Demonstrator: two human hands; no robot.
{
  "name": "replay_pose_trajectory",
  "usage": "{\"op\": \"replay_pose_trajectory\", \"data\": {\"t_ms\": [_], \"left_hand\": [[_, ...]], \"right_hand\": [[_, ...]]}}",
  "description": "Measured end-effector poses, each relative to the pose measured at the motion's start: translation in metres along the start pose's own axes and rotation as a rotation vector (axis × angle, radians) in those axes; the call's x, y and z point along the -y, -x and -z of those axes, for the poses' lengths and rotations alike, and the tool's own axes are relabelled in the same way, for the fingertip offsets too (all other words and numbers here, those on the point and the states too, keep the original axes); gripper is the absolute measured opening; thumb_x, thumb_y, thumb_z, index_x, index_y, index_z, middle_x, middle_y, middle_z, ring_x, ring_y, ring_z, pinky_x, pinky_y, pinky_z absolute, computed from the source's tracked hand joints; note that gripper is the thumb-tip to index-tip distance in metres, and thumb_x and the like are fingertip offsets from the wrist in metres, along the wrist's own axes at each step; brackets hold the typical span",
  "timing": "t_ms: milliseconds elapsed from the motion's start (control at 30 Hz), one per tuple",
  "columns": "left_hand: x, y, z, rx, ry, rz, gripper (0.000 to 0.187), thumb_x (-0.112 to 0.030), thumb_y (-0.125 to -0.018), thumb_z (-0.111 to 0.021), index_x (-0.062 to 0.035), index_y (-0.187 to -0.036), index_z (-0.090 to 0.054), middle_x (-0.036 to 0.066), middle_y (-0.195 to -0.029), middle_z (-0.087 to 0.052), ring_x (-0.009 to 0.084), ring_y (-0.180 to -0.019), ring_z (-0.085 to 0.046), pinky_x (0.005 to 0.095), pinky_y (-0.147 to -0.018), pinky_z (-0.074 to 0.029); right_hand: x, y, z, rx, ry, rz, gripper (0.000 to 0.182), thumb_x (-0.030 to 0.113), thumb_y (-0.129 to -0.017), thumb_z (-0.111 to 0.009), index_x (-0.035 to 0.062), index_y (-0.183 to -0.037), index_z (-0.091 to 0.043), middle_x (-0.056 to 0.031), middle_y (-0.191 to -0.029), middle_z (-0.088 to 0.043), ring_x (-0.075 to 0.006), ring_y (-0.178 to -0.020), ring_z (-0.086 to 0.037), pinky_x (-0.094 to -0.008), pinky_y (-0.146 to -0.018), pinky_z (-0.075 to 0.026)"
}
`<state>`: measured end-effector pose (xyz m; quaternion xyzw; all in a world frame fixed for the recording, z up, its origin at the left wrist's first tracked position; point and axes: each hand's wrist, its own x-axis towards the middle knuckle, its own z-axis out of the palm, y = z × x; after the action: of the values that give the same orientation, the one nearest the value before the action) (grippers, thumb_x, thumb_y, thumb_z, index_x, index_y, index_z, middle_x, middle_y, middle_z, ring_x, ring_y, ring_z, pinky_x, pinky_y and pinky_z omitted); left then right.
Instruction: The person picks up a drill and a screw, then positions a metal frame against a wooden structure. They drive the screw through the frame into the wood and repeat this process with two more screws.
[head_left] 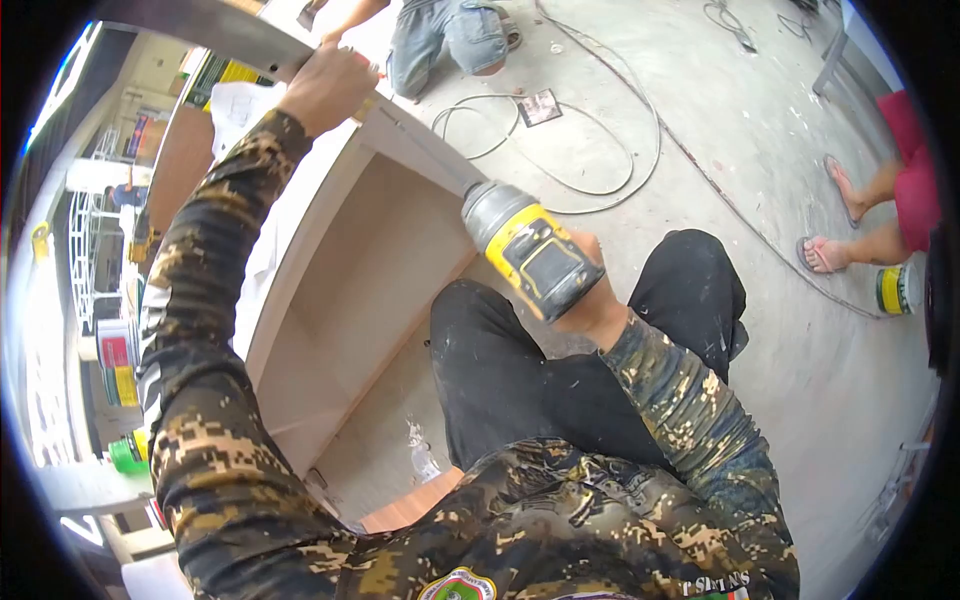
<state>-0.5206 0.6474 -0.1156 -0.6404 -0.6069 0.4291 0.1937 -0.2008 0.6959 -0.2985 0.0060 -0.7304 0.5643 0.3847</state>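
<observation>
The yellow and black drill (532,252) is in the right hand (590,300), above the near side of the pale wooden cabinet (345,235), its nose turned up and left along the cabinet's edge. The right grip is closed around the drill, partly hidden behind its body. The left hand (330,88) is at the cabinet's far corner, its grip closed at the end of a long board (215,30); how firmly it holds is hard to tell. The cabinet's open side faces the person's bent knees, and a crumpled clear plastic piece (422,455) lies on the floor (720,120) near its lower end. Beyond the cabinet, a co-worker in denim shorts (430,45) kneels near a looped cable (632,180) and a small dark square (540,107). At the right, another person in red (912,180) wears sandals, with a labelled can (897,290) beside one foot.
</observation>
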Motion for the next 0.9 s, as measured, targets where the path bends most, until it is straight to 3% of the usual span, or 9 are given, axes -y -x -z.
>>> {"op": "replay_pose_trajectory", "data": {"t_ms": [100,300,367,400,600,733,900], "left_hand": [[0.007,0.002,0.007,0.145,0.111,-0.053,0.044,-0.003,-0.07,-0.069,-0.0141,-0.112,-0.069,0.005,-0.085,-0.067,0.0272,-0.09,-0.066,0.0418,-0.081,-0.047],[0.016,-0.013,0.028,0.29,0.202,-0.08,0.045,-0.002,-0.06,-0.07,-0.0146,-0.102,-0.074,0.014,-0.08,-0.07,0.0326,-0.082,-0.067,0.043,-0.072,-0.051],[0.016,-0.011,0.024,0.217,0.298,-0.106,0.042,-0.005,-0.061,-0.071,-0.0145,-0.101,-0.073,0.013,-0.078,-0.069,0.0333,-0.079,-0.067,0.0435,-0.07,-0.051],[0.015,-0.009,0.022,0.157,0.315,-0.107,0.034,-0.007,-0.066,-0.069,-0.0136,-0.099,-0.074,0.012,-0.077,-0.069,0.0335,-0.077,-0.067,0.0438,-0.069,-0.051],[-0.002,-0.009,0.04,0.211,0.255,-0.004,0.012,-0.006,-0.074,-0.064,-0.0093,-0.082,-0.073,0.014,-0.071,-0.067,0.0328,-0.074,-0.067,0.0439,-0.068,-0.052],[-0.003,-0.005,0.02,0.01,0.222,-0.022,0.01,-0.007,-0.075,-0.064,-0.0098,-0.077,-0.073,0.015,-0.07,-0.067,0.0338,-0.071,-0.067,0.0431,-0.067,-0.052],[-0.003,-0.011,0.017,0.109,0.233,0.028,0.015,-0.018,-0.082,-0.063,-0.0091,-0.075,-0.073,0.014,-0.071,-0.067,0.0316,-0.073,-0.068,0.0436,-0.068,-0.052]], "right_hand": [[-0.004,0.0,-0.003,-0.052,-0.061,-0.013,0.036,0.015,-0.075,-0.08,0.0038,-0.105,-0.065,-0.0137,-0.088,-0.07,-0.0294,-0.078,-0.07,-0.0344,-0.07,-0.056],[0.009,-0.008,-0.004,-0.073,-0.239,-0.097,0.046,0.015,-0.075,-0.076,0.0047,-0.118,-0.061,-0.016,-0.09,-0.07,-0.0322,-0.082,-0.07,-0.0358,-0.073,-0.055],[0.009,-0.006,-0.006,-0.086,-0.227,-0.08,0.048,0.015,-0.075,-0.075,0.0044,-0.12,-0.06,-0.0169,-0.089,-0.07,-0.0331,-0.082,-0.069,-0.0358,-0.072,-0.055],[0.01,-0.006,-0.005,-0.073,-0.243,-0.091,0.048,0.015,-0.075,-0.075,0.0042,-0.12,-0.06,-0.0173,-0.089,-0.07,-0.0331,-0.082,-0.069,-0.0359,-0.073,-0.055],[0.006,-0.003,-0.01,-0.041,-0.258,-0.097,0.048,0.015,-0.075,-0.075,0.0043,-0.12,-0.06,-0.0173,-0.089,-0.07,-0.0329,-0.081,-0.069,-0.0357,-0.073,-0.055],[0.008,-0.003,-0.011,-0.034,-0.205,-0.059,0.049,0.014,-0.075,-0.076,0.0039,-0.12,-0.061,-0.0174,-0.09,-0.07,-0.0326,-0.082,-0.07,-0.035,-0.074,-0.055],[0.006,0.0,-0.012,0.007,-0.195,-0.091,0.048,0.015,-0.074,-0.077,0.0027,-0.118,-0.062,-0.0174,-0.091,-0.071,-0.0322,-0.083,-0.07,-0.0349,-0.074,-0.056]]}}
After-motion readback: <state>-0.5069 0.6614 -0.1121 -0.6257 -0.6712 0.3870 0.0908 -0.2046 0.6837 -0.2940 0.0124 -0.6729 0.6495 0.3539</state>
